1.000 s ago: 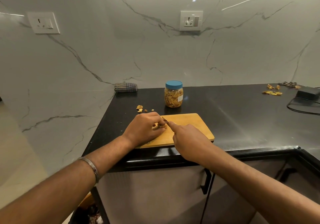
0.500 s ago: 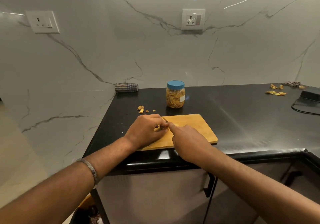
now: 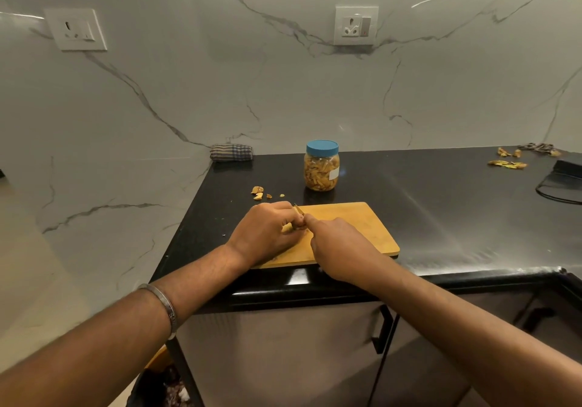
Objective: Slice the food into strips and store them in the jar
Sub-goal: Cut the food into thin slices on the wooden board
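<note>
Left hand [image 3: 267, 233] curled over small yellow food [image 3: 287, 227] on board [image 3: 356, 230]; right hand [image 3: 340, 249] closed on knife [image 3: 297, 209], index finger along blade. Lidded jar [image 3: 322, 167] of strips just behind board. Scraps [image 3: 259, 193] left of jar on counter [image 3: 441, 205].

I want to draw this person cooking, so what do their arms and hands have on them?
Both arms are bare, with no sleeves showing and no gloves. The left hand has a thin silver metal bangle round the wrist, with tiny markings on it that are too small to read. The right hand and its wrist wear nothing; no rings can be seen.
</note>
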